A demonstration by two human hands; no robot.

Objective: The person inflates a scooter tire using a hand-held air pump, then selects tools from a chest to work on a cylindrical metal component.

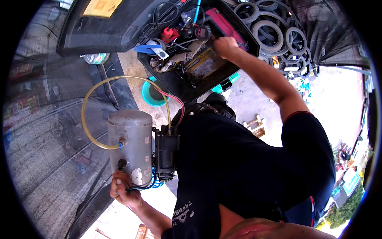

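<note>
My left hand (124,189) is closed by the lower end of a grey metal tank (133,131), with a thin dark blue hose (145,186) running out between its thumb and fingers. A black pump-like unit (167,153) is beside the tank. A clear yellowish hose (84,107) loops from a blue fitting on the tank up to this unit. My right hand (226,47) reaches into an open black toolbox (175,89), its fingers curled at a dark thing that I cannot make out. A red tray (225,24) and a red tool (170,35) lie inside the box, among cables.
The toolbox lid (103,38) is raised at the left. A teal bucket (153,93) stands below the box. Several tyres (268,36) are piled at the far right. A wooden stool (256,126) stands on the floor, and dark netting (47,119) hangs along the left.
</note>
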